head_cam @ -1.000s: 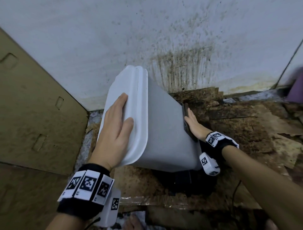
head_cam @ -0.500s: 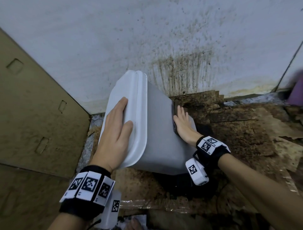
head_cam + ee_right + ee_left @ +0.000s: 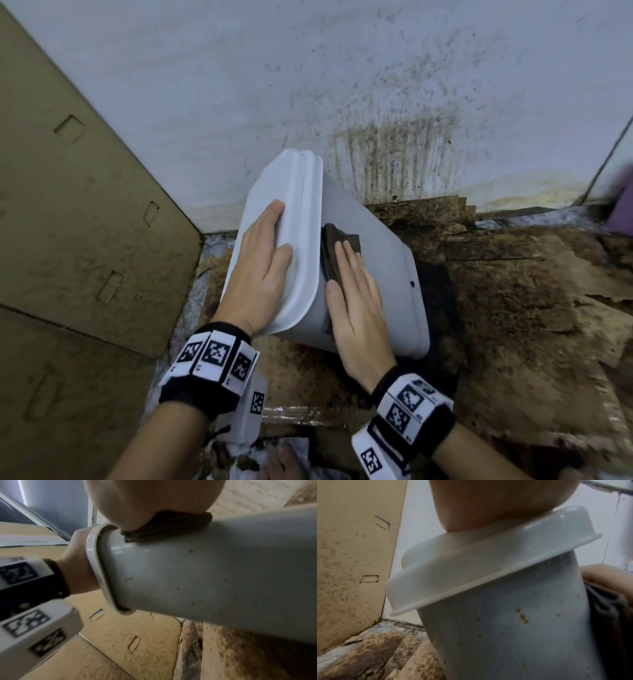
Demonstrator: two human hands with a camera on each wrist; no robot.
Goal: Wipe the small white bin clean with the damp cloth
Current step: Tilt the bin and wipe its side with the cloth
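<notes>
And the right hand (image 3: 356,301) has swung off the far side onto the top face, flat fingers pressing the cloth (image 3: 337,245) just under the lid rim. The bin (image 3: 383,274) tilts on the floor, lid (image 3: 298,219) braced by the open left hand (image 3: 260,263). Specks remain lower down; more wiping needed, I'd say.

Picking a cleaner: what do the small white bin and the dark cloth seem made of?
The small white bin looks like smooth glossy plastic: sharp highlights, moulded lid rim. The dark cloth looks like soft ribbed fabric, folded in layers under the right hand; fibre type unclear.
</notes>
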